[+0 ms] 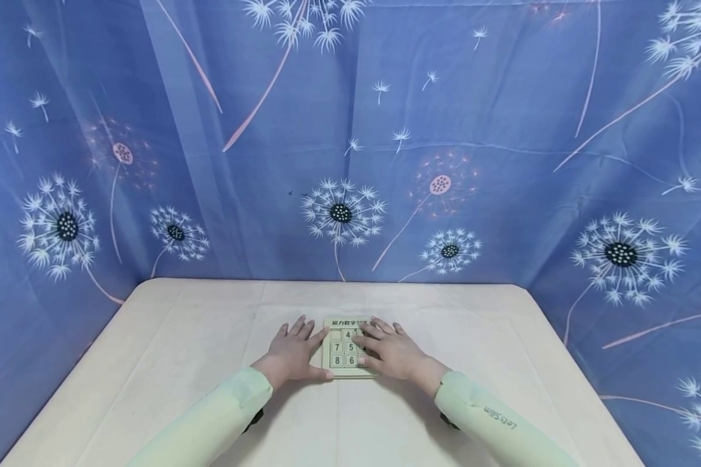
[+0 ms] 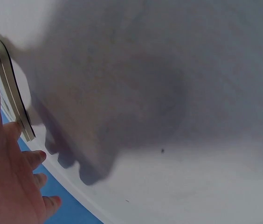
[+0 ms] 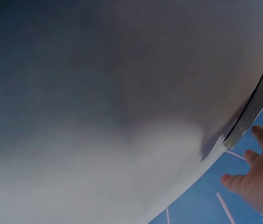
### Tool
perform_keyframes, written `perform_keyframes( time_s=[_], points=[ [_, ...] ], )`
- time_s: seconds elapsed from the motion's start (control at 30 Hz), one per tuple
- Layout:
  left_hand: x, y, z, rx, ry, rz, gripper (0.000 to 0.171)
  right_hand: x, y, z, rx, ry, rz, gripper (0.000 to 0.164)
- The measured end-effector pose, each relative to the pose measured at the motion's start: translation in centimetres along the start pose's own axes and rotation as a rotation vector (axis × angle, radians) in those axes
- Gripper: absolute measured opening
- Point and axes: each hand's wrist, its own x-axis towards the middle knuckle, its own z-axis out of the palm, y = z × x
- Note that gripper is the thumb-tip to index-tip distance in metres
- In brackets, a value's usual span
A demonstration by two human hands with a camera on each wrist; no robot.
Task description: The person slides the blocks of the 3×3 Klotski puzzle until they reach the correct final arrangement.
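A flat, pale green number sliding puzzle (image 1: 326, 355) lies on the table, its top strip printed with dark characters. Tiles 4, 7, 5, 8 and 6 show, and the upper left slot has no tile. My left hand (image 1: 292, 355) is at its left side, fingers spread, index fingertip by the upper edge and thumb at the lower left corner. Over the right column reaches my right hand (image 1: 398, 357), its straight fingers hiding most of those tiles. The left wrist view shows the puzzle's side edge (image 2: 14, 88) against the thumb and index finger; the right wrist view shows the opposite edge (image 3: 252, 109) beside the fingertips.
A pale cloth covers the table (image 1: 181, 363). Behind and on both sides hangs a blue curtain (image 1: 269, 194) with dandelion prints. Light green sleeves (image 1: 210, 415) cover both forearms, with something black under each cuff.
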Motion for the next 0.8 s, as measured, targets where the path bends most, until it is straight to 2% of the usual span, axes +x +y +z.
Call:
perform_keyframes(
  time_s=[0.13, 0.8],
  points=[
    [0.0, 0.0, 0.0, -0.002, -0.004, 0.001, 0.1, 0.3, -0.1, -0.1, 0.008, 0.015, -0.013, 0.052],
    [0.0, 0.0, -0.1, -0.012, 0.001, 0.013, 0.099, 1.2, -0.9, 0.1, 0.027, -0.011, -0.006, 0.051]
  ],
)
